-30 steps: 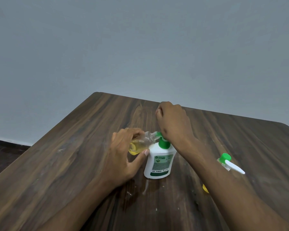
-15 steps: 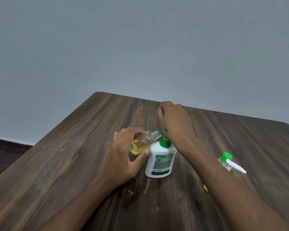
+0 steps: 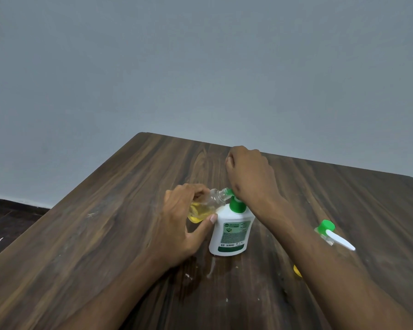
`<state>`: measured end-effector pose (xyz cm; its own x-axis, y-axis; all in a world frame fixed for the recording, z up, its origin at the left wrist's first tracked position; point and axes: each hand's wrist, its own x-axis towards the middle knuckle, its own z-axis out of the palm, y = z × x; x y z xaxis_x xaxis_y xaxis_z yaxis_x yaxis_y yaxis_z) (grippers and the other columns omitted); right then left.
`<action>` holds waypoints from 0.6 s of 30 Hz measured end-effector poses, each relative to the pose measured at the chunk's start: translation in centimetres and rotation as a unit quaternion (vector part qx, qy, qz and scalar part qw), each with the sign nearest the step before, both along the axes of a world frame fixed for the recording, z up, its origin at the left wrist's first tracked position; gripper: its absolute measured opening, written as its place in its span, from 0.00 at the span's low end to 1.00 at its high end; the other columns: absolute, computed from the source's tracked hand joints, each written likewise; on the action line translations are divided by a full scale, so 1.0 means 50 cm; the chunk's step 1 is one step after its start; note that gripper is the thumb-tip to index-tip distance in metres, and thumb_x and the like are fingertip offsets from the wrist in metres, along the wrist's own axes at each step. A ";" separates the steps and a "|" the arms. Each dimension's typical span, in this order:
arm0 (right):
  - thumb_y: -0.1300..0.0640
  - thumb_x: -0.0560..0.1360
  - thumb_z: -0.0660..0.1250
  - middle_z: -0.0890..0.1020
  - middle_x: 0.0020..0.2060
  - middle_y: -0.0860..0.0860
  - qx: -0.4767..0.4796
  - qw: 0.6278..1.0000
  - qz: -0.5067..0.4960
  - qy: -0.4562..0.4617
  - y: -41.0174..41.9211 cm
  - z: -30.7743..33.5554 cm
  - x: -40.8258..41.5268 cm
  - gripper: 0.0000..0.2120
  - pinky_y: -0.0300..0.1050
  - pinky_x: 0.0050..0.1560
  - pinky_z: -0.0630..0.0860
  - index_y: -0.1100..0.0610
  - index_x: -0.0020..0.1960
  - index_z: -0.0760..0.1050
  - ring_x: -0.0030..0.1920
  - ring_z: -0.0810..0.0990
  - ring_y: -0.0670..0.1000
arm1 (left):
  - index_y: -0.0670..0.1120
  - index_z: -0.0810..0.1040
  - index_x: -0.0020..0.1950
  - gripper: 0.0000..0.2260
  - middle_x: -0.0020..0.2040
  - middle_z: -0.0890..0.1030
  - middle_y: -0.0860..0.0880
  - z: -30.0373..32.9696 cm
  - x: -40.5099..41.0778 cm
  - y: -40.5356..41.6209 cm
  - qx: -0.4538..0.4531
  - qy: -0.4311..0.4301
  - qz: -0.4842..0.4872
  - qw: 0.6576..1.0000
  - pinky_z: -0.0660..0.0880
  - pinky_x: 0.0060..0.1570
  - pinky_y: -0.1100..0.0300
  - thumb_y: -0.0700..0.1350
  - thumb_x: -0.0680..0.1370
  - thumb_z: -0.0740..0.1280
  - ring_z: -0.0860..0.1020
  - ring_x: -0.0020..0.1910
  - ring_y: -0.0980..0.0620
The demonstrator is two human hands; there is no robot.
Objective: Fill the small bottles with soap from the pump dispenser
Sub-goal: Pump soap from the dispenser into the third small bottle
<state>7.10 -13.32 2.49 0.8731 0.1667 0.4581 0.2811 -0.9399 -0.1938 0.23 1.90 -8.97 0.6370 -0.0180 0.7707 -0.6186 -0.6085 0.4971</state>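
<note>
In left hand [image 3: 177, 225] grip, small bottle [image 3: 205, 206], tilted

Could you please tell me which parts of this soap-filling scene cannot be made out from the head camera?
- Pump dispenser head: under the right hand.
- Second small bottle: body behind the right forearm.
- Small bottle: base inside the left hand.
- Dispenser label text: too small.

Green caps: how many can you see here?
2: one on the pump dispenser under the right hand, one on the bottle lying beside the right forearm. Others may be hidden.
</note>
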 end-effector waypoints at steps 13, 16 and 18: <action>0.57 0.84 0.58 0.77 0.40 0.51 0.009 1.000 -0.001 0.007 -0.002 0.010 -0.004 0.09 0.47 0.36 0.68 0.56 0.48 0.75 0.38 0.76 0.54 | 0.50 0.76 0.62 0.16 0.55 0.78 0.60 0.001 -0.001 0.001 -0.005 -0.005 0.000 1.000 0.73 0.53 0.50 0.54 0.77 0.70 0.76 0.55 0.60; 0.57 0.84 0.57 0.79 0.40 0.51 0.022 1.000 0.000 0.018 0.001 0.002 -0.006 0.10 0.47 0.37 0.70 0.56 0.48 0.75 0.39 0.78 0.53 | 0.50 0.76 0.62 0.16 0.55 0.77 0.61 0.000 -0.001 0.002 -0.002 0.001 0.002 1.000 0.73 0.53 0.51 0.55 0.77 0.70 0.76 0.56 0.61; 0.57 0.84 0.57 0.79 0.40 0.51 0.021 1.000 -0.001 0.021 0.001 0.000 -0.007 0.10 0.47 0.37 0.70 0.55 0.48 0.75 0.39 0.78 0.53 | 0.50 0.77 0.62 0.16 0.55 0.77 0.61 0.000 -0.002 0.002 -0.002 0.003 0.003 1.000 0.73 0.53 0.51 0.55 0.77 0.70 0.76 0.56 0.60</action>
<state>6.73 -13.27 2.50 0.8923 0.1464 0.4271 0.2703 -0.9309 -0.2457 0.14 2.01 -8.96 0.6414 -0.0110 0.7672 -0.6127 -0.6091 0.5035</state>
